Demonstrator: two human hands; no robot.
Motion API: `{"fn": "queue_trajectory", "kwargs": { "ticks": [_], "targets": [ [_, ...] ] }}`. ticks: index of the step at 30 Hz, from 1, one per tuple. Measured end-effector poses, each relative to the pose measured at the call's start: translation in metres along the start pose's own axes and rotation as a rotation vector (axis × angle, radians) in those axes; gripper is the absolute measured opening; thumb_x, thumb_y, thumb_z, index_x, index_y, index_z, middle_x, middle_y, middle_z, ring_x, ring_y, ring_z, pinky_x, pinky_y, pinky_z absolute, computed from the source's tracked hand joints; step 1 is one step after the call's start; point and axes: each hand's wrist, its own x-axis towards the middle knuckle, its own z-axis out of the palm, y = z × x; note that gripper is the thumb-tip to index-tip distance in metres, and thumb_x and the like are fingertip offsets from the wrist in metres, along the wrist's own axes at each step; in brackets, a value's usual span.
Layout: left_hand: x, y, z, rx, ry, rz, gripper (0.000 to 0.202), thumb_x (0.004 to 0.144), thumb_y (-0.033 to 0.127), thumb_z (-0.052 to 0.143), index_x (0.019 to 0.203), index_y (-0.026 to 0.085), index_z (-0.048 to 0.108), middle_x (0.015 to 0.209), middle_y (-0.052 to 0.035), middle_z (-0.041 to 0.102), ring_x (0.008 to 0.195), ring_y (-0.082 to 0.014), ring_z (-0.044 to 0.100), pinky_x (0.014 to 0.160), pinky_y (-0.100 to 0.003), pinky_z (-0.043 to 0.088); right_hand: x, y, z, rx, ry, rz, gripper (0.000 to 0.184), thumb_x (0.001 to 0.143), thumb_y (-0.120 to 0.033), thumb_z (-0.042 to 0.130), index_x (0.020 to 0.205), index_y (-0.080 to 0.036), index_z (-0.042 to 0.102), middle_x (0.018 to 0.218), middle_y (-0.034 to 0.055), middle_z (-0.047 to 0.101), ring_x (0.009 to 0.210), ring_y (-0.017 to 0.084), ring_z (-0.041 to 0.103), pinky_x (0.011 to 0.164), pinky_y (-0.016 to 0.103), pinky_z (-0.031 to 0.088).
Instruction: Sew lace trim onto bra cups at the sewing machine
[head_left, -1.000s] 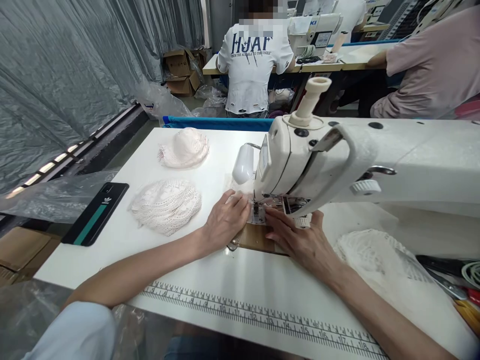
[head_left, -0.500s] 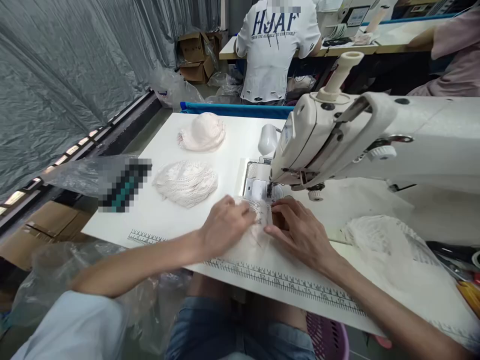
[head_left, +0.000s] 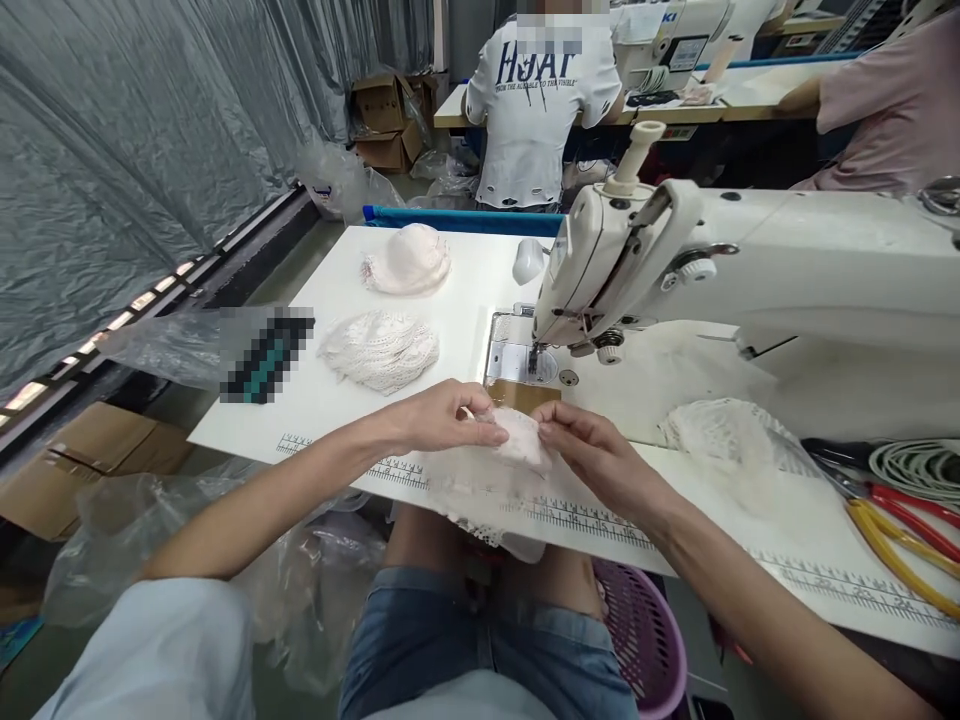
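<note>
Between my two hands is a piece of pale pink lace fabric (head_left: 517, 440), held just in front of the sewing machine's needle plate. My left hand (head_left: 457, 415) pinches its left edge between thumb and fingers. At the opposite edge, my right hand (head_left: 585, 435) grips the cloth with its fingertips. The lower part of the fabric drapes over the table's front edge, with a lacy border hanging down. The presser foot (head_left: 533, 358) of the white sewing machine (head_left: 592, 270) stands behind the hands, apart from the cloth.
On the white table (head_left: 465, 260) lie a pale cup-shaped piece (head_left: 409, 260) and a folded lace piece (head_left: 382, 350). More lace (head_left: 735, 435) rests at right, near yellow-handled scissors (head_left: 892, 560). A purple basket (head_left: 645, 640) stands below. A co-worker (head_left: 536, 120) sits ahead.
The fabric has come away from the presser foot toward me, and its lower part now hangs over the table edge. Both hands have turned, pinching it by its edges.
</note>
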Motion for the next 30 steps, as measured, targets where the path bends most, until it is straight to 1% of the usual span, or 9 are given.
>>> {"fn": "queue_trajectory", "kwargs": {
  "ticks": [2, 5, 9, 12, 15, 17, 21, 26, 30],
  "targets": [
    [-0.009, 0.001, 0.003, -0.161, -0.031, -0.045, 0.033, 0.073, 0.045, 0.067, 0.073, 0.013, 0.06, 0.077, -0.0015, 0.056, 0.072, -0.0118, 0.053, 0.066, -0.025, 0.041, -0.009, -0.005, 0.008, 0.043, -0.039, 0.014, 0.031, 0.091, -0.049, 0.046, 0.094, -0.02, 0.055, 0.087, 0.0041, 0.056, 0.077, 0.016, 0.054, 0.067, 0.028, 0.045],
    [-0.02, 0.0, 0.011, -0.278, 0.022, -0.088, 0.035, 0.067, 0.044, 0.074, 0.075, 0.012, 0.062, 0.072, -0.001, 0.059, 0.07, -0.0123, 0.056, 0.067, -0.025, 0.043, -0.025, -0.009, 0.022, -0.087, -0.015, -0.058, 0.037, 0.082, -0.049, 0.06, 0.105, -0.022, 0.052, 0.089, 0.0031, 0.055, 0.079, 0.017, 0.051, 0.069, 0.028, 0.042],
    [-0.039, -0.002, 0.025, -0.396, 0.016, -0.14, 0.031, 0.063, 0.036, 0.079, 0.072, 0.012, 0.062, 0.069, 0.0008, 0.062, 0.066, -0.0093, 0.057, 0.064, -0.022, 0.043, -0.047, -0.017, 0.034, -0.104, 0.017, -0.009, 0.027, 0.084, -0.045, 0.059, 0.083, -0.019, 0.053, 0.069, -0.0013, 0.047, 0.064, 0.013, 0.042, 0.058, 0.026, 0.035],
    [-0.052, -0.005, 0.04, -0.51, -0.018, -0.216, 0.032, 0.061, 0.032, 0.081, 0.077, 0.012, 0.062, 0.07, 0.0004, 0.065, 0.065, -0.0094, 0.06, 0.065, -0.021, 0.045, -0.058, -0.02, 0.039, -0.044, -0.072, 0.06, 0.033, 0.09, -0.047, 0.048, 0.075, -0.018, 0.052, 0.066, -0.0012, 0.045, 0.061, 0.012, 0.039, 0.054, 0.025, 0.031],
    [-0.06, -0.014, 0.059, -0.594, 0.019, -0.264, 0.039, 0.059, 0.033, 0.083, 0.086, 0.012, 0.063, 0.066, -0.0003, 0.067, 0.061, -0.0101, 0.061, 0.062, -0.021, 0.046, -0.065, -0.015, 0.044, -0.077, -0.086, 0.088, 0.043, 0.091, -0.053, 0.041, 0.064, -0.019, 0.039, 0.063, -0.0037, 0.033, 0.056, 0.01, 0.03, 0.051, 0.024, 0.026],
    [-0.064, -0.022, 0.07, -0.631, 0.066, -0.267, 0.039, 0.06, 0.037, 0.081, 0.083, 0.011, 0.064, 0.064, -0.0003, 0.066, 0.057, -0.0093, 0.059, 0.059, -0.02, 0.044, -0.069, -0.007, 0.05, -0.124, -0.097, 0.093, 0.043, 0.09, -0.056, 0.041, 0.067, -0.02, 0.037, 0.064, -0.0041, 0.032, 0.057, 0.01, 0.029, 0.05, 0.024, 0.026],
    [-0.072, -0.035, 0.08, -0.638, 0.053, -0.298, 0.04, 0.061, 0.039, 0.08, 0.084, 0.01, 0.065, 0.065, -0.0014, 0.068, 0.055, -0.009, 0.059, 0.055, -0.019, 0.044, -0.081, 0.006, 0.061, -0.278, -0.09, 0.061, 0.031, 0.085, -0.049, 0.056, 0.093, -0.02, 0.049, 0.068, -0.0036, 0.042, 0.06, 0.012, 0.035, 0.053, 0.024, 0.028],
    [-0.078, -0.042, 0.08, -0.611, 0.04, -0.339, 0.04, 0.058, 0.033, 0.083, 0.085, 0.009, 0.067, 0.068, -0.0029, 0.069, 0.06, -0.0102, 0.062, 0.062, -0.021, 0.047, -0.09, 0.008, 0.062, -0.154, -0.077, 0.181, 0.041, 0.091, -0.053, 0.04, 0.068, -0.019, 0.043, 0.063, -0.0027, 0.036, 0.059, 0.011, 0.033, 0.053, 0.025, 0.028],
    [-0.079, -0.043, 0.081, -0.592, -0.004, -0.378, 0.036, 0.059, 0.027, 0.083, 0.086, 0.008, 0.067, 0.066, -0.0021, 0.069, 0.057, -0.0089, 0.06, 0.057, -0.019, 0.045, -0.091, 0.009, 0.061, -0.06, -0.107, 0.241, 0.046, 0.088, -0.06, 0.041, 0.066, -0.019, 0.043, 0.062, -0.0031, 0.035, 0.058, 0.011, 0.032, 0.052, 0.025, 0.029]
  ]
}}
